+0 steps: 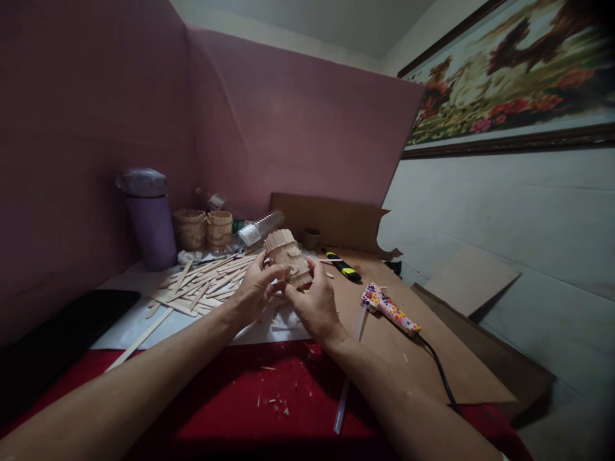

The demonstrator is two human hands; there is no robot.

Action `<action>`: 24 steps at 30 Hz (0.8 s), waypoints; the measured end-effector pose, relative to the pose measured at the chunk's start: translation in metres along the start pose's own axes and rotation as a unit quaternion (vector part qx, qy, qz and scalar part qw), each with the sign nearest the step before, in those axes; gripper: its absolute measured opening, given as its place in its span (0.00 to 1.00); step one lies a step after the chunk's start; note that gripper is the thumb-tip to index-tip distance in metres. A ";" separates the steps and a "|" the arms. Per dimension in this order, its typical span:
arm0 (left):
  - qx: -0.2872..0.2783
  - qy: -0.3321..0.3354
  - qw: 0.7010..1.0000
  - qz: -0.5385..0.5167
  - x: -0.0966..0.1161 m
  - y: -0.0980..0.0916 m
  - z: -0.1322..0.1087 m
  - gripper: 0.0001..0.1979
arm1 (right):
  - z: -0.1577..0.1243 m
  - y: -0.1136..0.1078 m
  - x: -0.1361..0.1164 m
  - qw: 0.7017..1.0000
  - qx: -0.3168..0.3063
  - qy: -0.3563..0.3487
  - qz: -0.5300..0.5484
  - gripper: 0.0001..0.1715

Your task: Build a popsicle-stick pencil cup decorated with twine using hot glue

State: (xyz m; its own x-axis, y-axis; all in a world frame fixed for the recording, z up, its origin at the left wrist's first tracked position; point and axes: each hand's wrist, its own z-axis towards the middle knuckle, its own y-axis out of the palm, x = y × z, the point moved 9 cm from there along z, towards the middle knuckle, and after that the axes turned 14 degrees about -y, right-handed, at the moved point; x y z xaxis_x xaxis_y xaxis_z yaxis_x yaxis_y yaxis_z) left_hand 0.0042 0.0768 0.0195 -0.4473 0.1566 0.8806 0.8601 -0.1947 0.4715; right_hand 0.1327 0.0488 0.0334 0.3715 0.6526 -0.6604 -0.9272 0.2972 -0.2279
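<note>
Between my two hands, raised over the table, is a small tilted cup made of wooden craft sticks (284,251), with twine-like trim round its rim and base. My left hand (259,288) grips its left side, fingers curled against the wall. On the lower right, my right hand (317,298) holds it near the base with thumb and fingers. Loose craft sticks (206,285) lie piled on white paper to the left of my hands. A flower-patterned hot glue gun (391,310) rests on cardboard to the right, a clear glue stick (353,371) coming out of it.
Two similar stick cups (191,230) and a purple tumbler (151,224) stand at the back left. A clear plastic bottle (262,227) lies behind the sticks. The yellow-black utility knife (342,266) is on the cardboard (446,358). Wood scraps dot the red cloth (240,403).
</note>
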 end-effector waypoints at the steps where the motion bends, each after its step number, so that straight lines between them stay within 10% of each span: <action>1: 0.000 0.000 1.000 -0.001 0.000 0.000 0.000 0.31 | 0.000 0.000 0.000 1.000 0.000 0.002 0.001 0.39; 24: -0.006 0.015 1.000 -0.010 0.003 0.003 -0.002 0.30 | -0.001 0.000 0.000 1.000 -0.001 0.019 0.000 0.42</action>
State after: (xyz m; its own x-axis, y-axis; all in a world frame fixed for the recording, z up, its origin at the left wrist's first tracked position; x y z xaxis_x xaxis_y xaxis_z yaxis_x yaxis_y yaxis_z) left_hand 0.0050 0.0752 0.0235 -0.4710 0.1317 0.8722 0.8484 -0.2033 0.4888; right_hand 0.1325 0.0487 0.0326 0.3699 0.6259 -0.6866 -0.9272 0.2960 -0.2297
